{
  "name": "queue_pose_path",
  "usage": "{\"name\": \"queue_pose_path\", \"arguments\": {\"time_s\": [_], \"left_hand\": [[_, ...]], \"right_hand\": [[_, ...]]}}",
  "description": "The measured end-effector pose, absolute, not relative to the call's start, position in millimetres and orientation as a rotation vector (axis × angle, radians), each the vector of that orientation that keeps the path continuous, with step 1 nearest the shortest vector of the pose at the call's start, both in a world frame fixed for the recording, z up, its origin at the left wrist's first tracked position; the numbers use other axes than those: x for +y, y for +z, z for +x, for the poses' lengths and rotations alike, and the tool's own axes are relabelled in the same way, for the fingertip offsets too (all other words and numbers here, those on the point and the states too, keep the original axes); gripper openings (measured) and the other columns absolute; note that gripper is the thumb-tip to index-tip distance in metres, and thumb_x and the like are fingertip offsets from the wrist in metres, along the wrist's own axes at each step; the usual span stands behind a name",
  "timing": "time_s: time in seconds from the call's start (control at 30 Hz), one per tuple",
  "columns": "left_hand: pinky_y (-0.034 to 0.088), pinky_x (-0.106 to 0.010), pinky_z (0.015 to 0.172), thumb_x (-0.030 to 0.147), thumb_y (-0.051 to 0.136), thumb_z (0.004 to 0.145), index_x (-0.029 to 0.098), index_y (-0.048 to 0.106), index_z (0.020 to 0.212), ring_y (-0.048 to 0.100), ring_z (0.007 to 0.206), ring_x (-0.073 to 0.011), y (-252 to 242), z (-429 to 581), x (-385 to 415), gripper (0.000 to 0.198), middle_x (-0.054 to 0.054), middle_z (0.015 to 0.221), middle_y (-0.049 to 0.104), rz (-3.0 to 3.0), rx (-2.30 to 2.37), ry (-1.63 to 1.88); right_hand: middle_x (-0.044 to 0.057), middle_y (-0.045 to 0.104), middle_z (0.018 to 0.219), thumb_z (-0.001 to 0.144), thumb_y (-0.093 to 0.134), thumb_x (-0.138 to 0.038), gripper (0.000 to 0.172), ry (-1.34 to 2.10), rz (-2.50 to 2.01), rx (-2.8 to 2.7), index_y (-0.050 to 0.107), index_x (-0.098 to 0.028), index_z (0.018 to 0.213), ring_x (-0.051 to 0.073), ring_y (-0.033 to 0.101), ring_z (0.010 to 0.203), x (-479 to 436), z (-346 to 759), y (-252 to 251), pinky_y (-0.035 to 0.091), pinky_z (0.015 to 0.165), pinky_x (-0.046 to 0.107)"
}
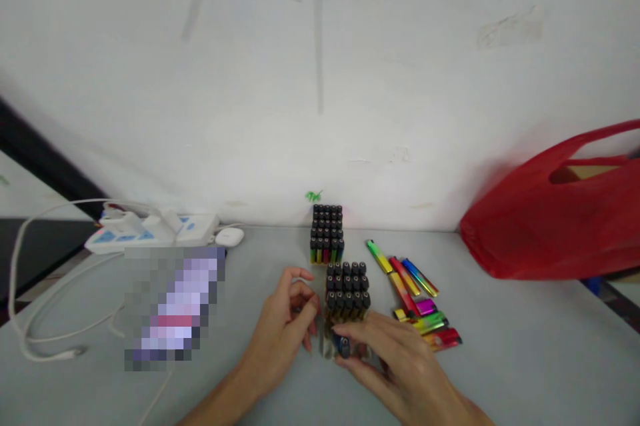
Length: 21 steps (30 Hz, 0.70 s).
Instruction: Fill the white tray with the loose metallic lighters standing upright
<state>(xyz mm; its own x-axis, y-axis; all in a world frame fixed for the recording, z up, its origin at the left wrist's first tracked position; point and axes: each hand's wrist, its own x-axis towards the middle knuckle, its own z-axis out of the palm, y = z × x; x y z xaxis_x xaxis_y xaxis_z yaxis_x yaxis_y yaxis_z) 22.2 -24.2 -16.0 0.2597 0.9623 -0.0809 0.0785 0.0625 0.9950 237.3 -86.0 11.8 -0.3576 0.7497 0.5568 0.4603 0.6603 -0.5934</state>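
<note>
My right hand [395, 359] pinches a lighter [344, 346] with a black top and a bluish body between thumb and fingers. It is at the near end of a clear tray [327, 348], where several lighters [347, 283] stand upright in rows, black tops up. Just left of this tray is my left hand [287, 319], its fingers loosely curled and apart with nothing seen in them. Part of the tray's near end is covered by my right hand.
Behind stands another block of upright lighters [327, 233] near the wall. Several shiny coloured lighters [405, 276] lie loose at right. A red bag [550, 226] is farther right. On the left are a white power strip [195, 229], cables and a pixelated phone-like object [180, 306].
</note>
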Motion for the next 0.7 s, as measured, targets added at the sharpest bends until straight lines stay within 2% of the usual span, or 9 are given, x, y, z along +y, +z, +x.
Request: {"name": "queue_pose_path", "arguments": {"time_s": [0.27, 0.47, 0.7], "left_hand": [[0.053, -0.022, 0.043, 0.044, 0.069, 0.096, 0.026, 0.046, 0.125, 0.063, 0.059, -0.0160, -15.2, 22.0, -25.7, 0.042, 0.006, 0.080, 0.063, 1.308, 1.096, 0.934], [0.053, -0.021, 0.042, 0.048, 0.070, 0.096, 0.026, 0.046, 0.126, 0.062, 0.057, -0.0150, -16.2, 23.0, -25.0, 0.044, 0.006, 0.080, 0.062, 1.314, 1.099, 0.934], [0.052, -0.021, 0.042, 0.048, 0.069, 0.097, 0.026, 0.046, 0.127, 0.060, 0.056, -0.0147, -16.8, 23.0, -24.8, 0.043, 0.007, 0.079, 0.061, 1.312, 1.100, 0.928]], "right_hand": [[0.005, 0.082, 0.088, 0.109, 0.069, -0.042, 0.028, 0.441, -1.024, -1.948, 0.076, -0.022, 0.128, 0.019, 0.080, 0.073, -86.1, 235.3, 1.3, 0.065, 0.075, 0.026], [0.006, 0.084, 0.093, 0.113, 0.060, -0.044, 0.033, 0.447, -1.068, -1.921, 0.074, -0.022, 0.133, 0.019, 0.082, 0.079, -85.8, 234.9, 6.5, 0.067, 0.081, 0.026], [0.006, 0.084, 0.111, 0.116, 0.056, -0.030, 0.037, 0.430, -0.985, -1.963, 0.062, -0.028, 0.152, 0.017, 0.084, 0.094, -86.5, 233.6, 8.5, 0.066, 0.089, 0.023]]}}
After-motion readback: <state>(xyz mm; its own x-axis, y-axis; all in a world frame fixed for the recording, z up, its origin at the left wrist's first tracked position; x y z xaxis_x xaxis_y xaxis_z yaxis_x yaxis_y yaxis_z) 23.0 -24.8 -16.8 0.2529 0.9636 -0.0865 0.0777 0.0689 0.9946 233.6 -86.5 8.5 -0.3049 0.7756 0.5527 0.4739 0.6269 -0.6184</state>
